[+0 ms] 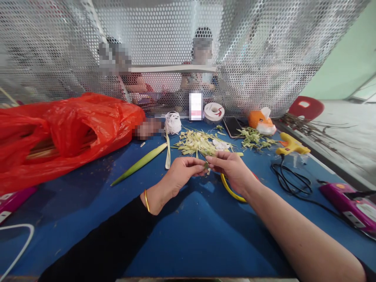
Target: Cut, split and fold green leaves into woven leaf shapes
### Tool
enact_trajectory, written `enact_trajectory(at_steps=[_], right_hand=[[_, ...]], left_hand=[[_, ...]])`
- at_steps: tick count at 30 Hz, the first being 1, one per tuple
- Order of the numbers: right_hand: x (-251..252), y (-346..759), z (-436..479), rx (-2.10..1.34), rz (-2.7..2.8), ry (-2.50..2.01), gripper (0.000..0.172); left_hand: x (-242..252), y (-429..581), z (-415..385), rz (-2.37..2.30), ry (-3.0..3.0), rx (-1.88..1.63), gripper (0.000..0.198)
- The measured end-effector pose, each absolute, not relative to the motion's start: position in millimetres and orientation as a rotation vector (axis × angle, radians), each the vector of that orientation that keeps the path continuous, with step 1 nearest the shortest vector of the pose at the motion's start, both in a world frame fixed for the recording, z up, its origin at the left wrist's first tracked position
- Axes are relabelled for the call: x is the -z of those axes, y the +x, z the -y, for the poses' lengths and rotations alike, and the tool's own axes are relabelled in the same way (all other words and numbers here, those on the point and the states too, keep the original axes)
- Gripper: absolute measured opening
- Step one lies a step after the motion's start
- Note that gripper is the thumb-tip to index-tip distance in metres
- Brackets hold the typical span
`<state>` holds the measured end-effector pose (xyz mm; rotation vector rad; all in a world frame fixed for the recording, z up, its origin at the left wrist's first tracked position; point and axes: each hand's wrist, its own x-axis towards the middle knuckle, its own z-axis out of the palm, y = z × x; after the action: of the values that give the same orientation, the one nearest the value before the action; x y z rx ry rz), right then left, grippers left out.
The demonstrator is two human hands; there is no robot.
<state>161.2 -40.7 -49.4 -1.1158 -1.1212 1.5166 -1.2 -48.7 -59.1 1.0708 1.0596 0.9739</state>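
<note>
My left hand [186,172] and my right hand [227,166] meet over the middle of the blue table [188,243]. Both hands pinch a small green plant piece [206,165] between their fingertips. Just beyond them lies a pile of pale yellow-green plant pieces [195,143]. A yellow ring [230,190] rests partly under my right hand. To the left of my left hand are a long green leaf [141,164] and a pale folded strip [168,154].
A red plastic bag [67,133] covers the left. Behind the pile stand white string [172,122], a lit phone [196,105], a spool [214,112] and a dark phone [232,127]. A yellow glue gun [290,145] and purple power strip [349,205] lie right. People sit beyond the perforated screen.
</note>
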Motion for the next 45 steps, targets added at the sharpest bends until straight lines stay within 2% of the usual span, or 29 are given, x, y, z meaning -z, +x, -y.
enact_trajectory(at_steps=[8, 15, 23, 31, 35, 45], right_hand=[[57.8, 157.6, 43.4, -1.528, 1.131, -1.164, 0.028], [65.8, 157.4, 42.3, -1.424, 1.199, -1.171, 0.021], [66.4, 153.9, 43.5, -1.275, 1.353, -1.271, 0.025], [62.1, 150.6, 45.8, -1.226, 1.468, -1.28, 0.024], [65.2, 148.8, 46.0, -1.09, 1.619, -1.287, 0.019], [66.9, 151.7, 44.2, -1.007, 1.65, -1.312, 0.018]], left_hand=[[54.9, -0.2, 51.0, -1.136, 1.188, -1.104, 0.013], [50.1, 1.2, 53.0, -1.233, 1.288, -1.044, 0.016], [52.8, 0.8, 52.5, -1.229, 1.33, -1.081, 0.014], [55.2, 0.1, 50.2, -1.198, 1.044, -1.036, 0.008], [59.5, -1.0, 50.5, -1.201, 0.998, -0.991, 0.023], [65.2, -3.2, 47.8, -1.16, 0.986, -1.063, 0.022]])
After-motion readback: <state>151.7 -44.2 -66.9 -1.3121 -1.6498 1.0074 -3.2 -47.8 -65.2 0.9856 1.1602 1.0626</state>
